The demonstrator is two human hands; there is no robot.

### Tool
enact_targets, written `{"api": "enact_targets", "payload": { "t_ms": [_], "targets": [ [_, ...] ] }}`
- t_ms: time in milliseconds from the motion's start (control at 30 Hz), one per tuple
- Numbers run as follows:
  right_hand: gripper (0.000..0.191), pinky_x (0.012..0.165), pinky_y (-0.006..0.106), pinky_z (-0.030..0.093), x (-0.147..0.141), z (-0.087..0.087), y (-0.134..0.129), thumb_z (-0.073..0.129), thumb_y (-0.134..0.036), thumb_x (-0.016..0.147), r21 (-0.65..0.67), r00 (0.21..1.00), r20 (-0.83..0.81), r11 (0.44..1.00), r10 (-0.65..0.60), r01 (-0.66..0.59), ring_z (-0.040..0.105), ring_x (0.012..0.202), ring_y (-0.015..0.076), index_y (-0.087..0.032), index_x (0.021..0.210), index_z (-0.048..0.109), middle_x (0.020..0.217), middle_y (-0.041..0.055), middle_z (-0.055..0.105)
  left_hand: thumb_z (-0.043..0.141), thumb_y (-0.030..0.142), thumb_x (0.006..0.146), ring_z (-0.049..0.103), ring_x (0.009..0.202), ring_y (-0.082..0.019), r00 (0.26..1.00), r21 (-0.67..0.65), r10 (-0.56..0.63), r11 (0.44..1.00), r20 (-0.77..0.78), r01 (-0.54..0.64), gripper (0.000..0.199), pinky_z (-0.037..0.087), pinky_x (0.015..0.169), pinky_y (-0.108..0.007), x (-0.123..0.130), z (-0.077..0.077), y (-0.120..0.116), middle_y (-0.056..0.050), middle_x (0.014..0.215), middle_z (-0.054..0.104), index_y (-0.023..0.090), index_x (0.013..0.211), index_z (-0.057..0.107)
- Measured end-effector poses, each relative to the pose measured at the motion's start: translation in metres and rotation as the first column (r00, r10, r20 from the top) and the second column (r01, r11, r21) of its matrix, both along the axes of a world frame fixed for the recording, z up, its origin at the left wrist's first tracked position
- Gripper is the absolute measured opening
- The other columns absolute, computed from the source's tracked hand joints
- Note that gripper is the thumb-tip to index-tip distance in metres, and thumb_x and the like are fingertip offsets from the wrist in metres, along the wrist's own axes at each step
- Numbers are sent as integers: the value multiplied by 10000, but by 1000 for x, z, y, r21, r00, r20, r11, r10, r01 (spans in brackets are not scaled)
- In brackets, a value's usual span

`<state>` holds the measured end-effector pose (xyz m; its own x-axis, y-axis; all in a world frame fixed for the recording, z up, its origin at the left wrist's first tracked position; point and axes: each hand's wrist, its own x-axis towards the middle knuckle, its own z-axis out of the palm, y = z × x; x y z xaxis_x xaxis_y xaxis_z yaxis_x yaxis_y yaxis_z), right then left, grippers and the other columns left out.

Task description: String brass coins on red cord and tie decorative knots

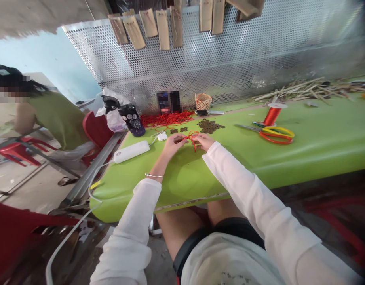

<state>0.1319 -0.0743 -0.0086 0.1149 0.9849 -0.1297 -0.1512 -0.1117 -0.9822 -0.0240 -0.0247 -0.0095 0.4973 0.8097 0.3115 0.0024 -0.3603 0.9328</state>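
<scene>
Red cord too sm. to trace its loops, co-worker blurred & cut off at L edge!

Red cord: looped, pinched at both sides, mid-frame.
Thin, bright red, flexible; strands bunched toward the left, open loop standing at upper right, loose tail hanging below. Sits slightly right of picture centre. Too small to tell whether the bunch is knotted.

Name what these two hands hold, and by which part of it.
Red cord, by its looped section: left hand at one side, right hand at the other. Exact pinch points are too small to tell.
</scene>
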Motion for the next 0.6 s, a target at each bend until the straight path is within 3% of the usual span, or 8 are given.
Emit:
{"api": "enact_targets", "payload": {
  "t_ms": [267,400,600],
  "targets": [
    [36,626,201,474,-3,-3,-2,631,-158,787,60,1000,-21,998,10,-9,585,616,77,-154,757,612,702,-12,639,675,251,681,627,730,-153,995,238,87,969,-57,-71,179,480,702,-277,3,-1,-4,-63,806,683,137,812,630],
    [52,606,221,485,-2,-5,-2,579,-165,836,61,1000,-24,998,-10,11,573,610,79,-122,810,594,699,-17,610,661,208,686,621,803,-152,988,341,148,932,-55,-121,221,474,765,-276,2,1,-7,-55,881,671,153,896,619],
    [104,600,239,489,-2,-4,0,554,-208,862,34,1000,-16,999,-6,6,569,605,82,-116,829,591,730,-15,608,634,205,700,589,701,-141,969,419,235,889,-71,-185,126,466,692,-266,1,3,-10,-27,766,651,157,817,629]
  ]
}}
